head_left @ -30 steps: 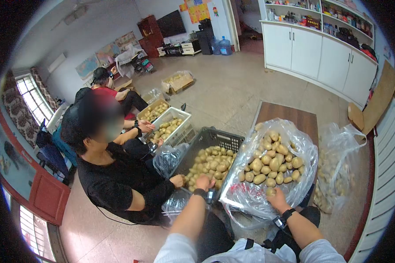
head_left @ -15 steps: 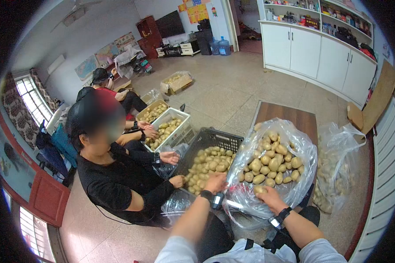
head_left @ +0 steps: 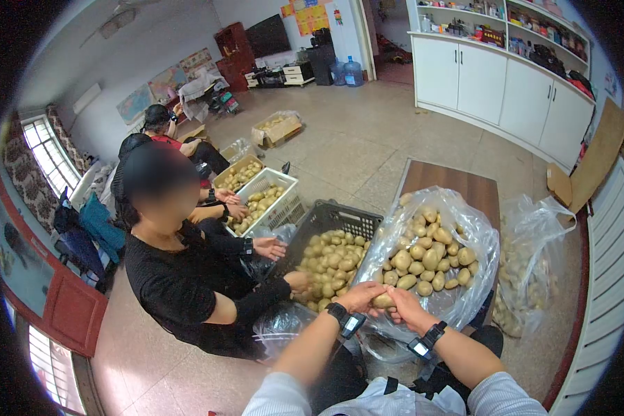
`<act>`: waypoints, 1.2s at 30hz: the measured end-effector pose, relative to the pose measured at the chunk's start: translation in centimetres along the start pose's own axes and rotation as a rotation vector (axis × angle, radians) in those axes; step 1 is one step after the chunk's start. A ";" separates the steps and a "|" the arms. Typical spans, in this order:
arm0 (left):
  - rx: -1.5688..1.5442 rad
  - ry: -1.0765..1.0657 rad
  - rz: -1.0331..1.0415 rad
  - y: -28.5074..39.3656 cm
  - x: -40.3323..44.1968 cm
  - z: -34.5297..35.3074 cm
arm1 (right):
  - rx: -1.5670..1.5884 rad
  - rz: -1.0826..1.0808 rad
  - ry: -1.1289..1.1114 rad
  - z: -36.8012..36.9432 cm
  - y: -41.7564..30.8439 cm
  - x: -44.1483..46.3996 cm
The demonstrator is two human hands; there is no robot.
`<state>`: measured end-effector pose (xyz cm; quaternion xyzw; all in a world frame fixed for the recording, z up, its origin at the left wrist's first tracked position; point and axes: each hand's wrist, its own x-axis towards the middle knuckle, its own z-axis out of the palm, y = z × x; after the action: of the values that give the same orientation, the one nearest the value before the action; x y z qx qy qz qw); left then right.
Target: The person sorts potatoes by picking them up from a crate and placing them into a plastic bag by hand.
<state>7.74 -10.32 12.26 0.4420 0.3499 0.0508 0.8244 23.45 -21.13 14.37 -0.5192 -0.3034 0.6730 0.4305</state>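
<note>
My left hand (head_left: 360,297) and my right hand (head_left: 407,310) meet at the near edge of the clear plastic bag (head_left: 482,277). Between them is one potato (head_left: 383,300), with the fingers of both hands closed on it. Inside the opened bag lies a heap of potatoes (head_left: 430,259), just beyond my right hand. To the left of my hands stands a dark grey plastic crate (head_left: 357,214) holding many loose potatoes (head_left: 334,262).
A co-worker in black (head_left: 180,277) sits at the left, one hand at the crate. Beyond are a white crate (head_left: 288,206) and a cardboard box (head_left: 282,132). The bag rests on a brown board (head_left: 457,182); another potato bag (head_left: 530,256) stands right.
My right hand has carried a potato left from the bag's near edge, and my left hand has come down and right to meet it. The co-worker's near hand has shifted over the crate.
</note>
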 end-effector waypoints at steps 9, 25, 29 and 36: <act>-0.060 0.061 0.034 0.4 -0.5 -0.4 | 0.124 -0.146 0.047 -1.6 2.5 1.0; 0.222 0.714 0.442 -4.4 0.2 -12.8 | -0.728 -0.141 0.227 -5.6 9.6 -3.7; 1.455 0.970 0.393 -4.8 -0.4 -14.4 | -1.178 -0.295 0.241 -4.0 8.6 -5.3; 1.554 1.116 0.530 -5.5 -0.2 -14.5 | -1.634 -0.415 0.392 -3.9 9.8 -6.5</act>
<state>-2.68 -3.63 2.89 0.8362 0.5139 0.1910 -0.0153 25.17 -31.40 7.78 -0.7068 -0.7010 0.0499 0.0810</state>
